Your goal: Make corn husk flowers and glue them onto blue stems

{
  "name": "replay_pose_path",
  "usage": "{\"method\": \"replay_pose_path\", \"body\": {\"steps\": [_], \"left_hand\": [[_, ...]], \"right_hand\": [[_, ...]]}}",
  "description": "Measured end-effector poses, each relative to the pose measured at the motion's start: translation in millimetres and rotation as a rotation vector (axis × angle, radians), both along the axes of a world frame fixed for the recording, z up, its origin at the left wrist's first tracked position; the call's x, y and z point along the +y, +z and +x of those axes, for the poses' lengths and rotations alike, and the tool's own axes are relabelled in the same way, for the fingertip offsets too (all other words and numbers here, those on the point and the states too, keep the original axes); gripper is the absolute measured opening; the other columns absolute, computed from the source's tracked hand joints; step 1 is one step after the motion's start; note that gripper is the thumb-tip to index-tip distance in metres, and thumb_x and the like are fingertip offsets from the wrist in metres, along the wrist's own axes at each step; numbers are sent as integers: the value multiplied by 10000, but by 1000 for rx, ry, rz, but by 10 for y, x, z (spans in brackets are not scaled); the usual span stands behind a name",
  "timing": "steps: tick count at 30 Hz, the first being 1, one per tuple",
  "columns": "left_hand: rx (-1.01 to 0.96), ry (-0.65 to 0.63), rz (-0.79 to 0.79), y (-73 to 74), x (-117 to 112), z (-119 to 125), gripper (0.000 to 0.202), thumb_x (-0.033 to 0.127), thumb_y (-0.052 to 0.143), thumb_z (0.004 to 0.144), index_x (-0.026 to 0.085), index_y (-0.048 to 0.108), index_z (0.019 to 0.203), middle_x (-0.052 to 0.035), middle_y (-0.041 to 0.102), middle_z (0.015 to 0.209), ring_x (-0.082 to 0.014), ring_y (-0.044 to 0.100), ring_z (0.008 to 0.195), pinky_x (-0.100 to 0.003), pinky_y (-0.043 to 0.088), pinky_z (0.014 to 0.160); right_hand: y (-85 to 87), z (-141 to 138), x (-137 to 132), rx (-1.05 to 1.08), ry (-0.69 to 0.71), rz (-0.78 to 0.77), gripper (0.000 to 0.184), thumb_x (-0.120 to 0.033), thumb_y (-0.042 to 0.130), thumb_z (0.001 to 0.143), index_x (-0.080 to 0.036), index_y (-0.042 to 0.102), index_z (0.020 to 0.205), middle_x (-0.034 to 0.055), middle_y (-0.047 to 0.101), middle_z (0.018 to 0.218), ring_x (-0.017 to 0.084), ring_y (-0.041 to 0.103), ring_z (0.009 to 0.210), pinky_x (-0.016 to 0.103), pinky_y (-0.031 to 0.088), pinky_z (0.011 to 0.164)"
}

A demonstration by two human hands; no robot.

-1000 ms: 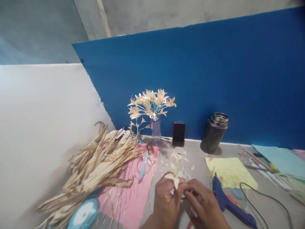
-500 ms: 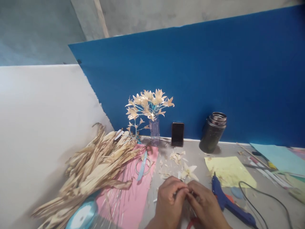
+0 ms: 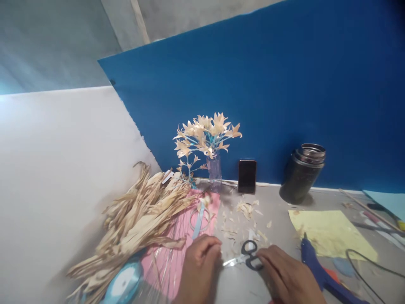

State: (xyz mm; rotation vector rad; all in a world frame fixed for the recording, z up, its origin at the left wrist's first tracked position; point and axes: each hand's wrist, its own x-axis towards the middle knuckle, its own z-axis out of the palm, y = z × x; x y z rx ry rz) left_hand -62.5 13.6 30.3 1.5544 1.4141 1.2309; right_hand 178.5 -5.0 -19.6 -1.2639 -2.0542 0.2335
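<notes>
Black-handled scissors [image 3: 245,256] lie on the grey table between my hands. My right hand [image 3: 286,276] reaches in from the lower right, its fingers stretched out and touching the scissors' handle loops. My left hand [image 3: 199,268] rests just left of the blade tips with its fingers curled under; I cannot see whether they hold anything. Small pale husk scraps [image 3: 245,207] are scattered on the table behind the scissors. A small pale flower-like piece [image 3: 205,200] lies on the pink paper [image 3: 177,249].
A heap of dried husks [image 3: 142,217] and a light blue ribbon spool [image 3: 123,283] lie at left. A vase of husk flowers [image 3: 215,171], a phone [image 3: 247,176] and a dark jar [image 3: 302,173] stand against the blue board [image 3: 284,97]. At right lie yellow paper [image 3: 332,232] and a blue glue gun [image 3: 314,264].
My hands, pressed together around a pale husk flower before, have come apart. The flower is out of them, and the scissors now lie in the open between them.
</notes>
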Motion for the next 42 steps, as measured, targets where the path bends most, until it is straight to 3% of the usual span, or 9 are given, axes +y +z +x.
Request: {"method": "replay_pose_path", "body": {"steps": [3,6,14,22,29,34,38,42], "left_hand": [[17,116,-128,25,48,-320,201,345,613,807,182,720,762,-28,683,689,-174,608,605,-262,491,578],[46,94,-250,-15,86,-478,199,349,603,781,178,678,713,8,609,567,-158,569,524,-249,449,521],[77,19,-477,-201,13,-438,144,298,558,725,194,577,627,26,562,468,-141,539,436,-233,367,453],[52,82,-411,-206,-21,-494,113,272,528,754,202,552,668,19,597,553,-158,592,493,-245,411,489],[519,159,-232,-188,-14,-508,146,171,516,806,199,542,665,-18,626,711,-177,582,712,-270,382,672],[785,167,-292,-272,56,-472,182,103,481,826,194,558,688,-34,624,705,-182,569,682,-273,289,621],[916,173,-291,-312,91,-430,205,114,452,858,194,588,727,-54,638,719,-197,573,661,-293,239,600],[894,189,-255,-325,82,-429,210,89,443,858,201,548,715,-37,612,698,-182,555,648,-287,270,616]], "right_hand": [[-34,8,-4,-11,-17,-27,263,-304,428,1022,-276,686,989,5,787,861,161,763,709,205,571,616],[-23,-14,-12,-24,-28,-101,303,-317,419,1024,-284,676,866,-20,764,766,157,745,641,214,551,576],[27,-45,-59,-39,-75,-134,345,-389,411,1021,-263,677,843,18,756,776,193,737,666,268,518,588],[-13,-28,-59,-49,-91,-97,350,-421,419,1011,-269,701,870,26,782,822,206,751,671,279,519,565],[-14,-15,-57,-73,-39,-124,324,-389,443,1000,-273,711,859,21,776,784,197,742,638,264,528,553],[-49,16,-26,-81,-29,-140,298,-388,460,999,-288,712,875,7,786,808,195,747,654,256,538,565],[-52,9,-38,-92,-31,-163,297,-373,454,1006,-286,705,874,4,776,802,190,742,662,257,528,576],[-29,-12,-50,-105,1,-174,322,-362,429,1018,-274,703,873,20,767,800,191,730,671,262,513,588]]}}
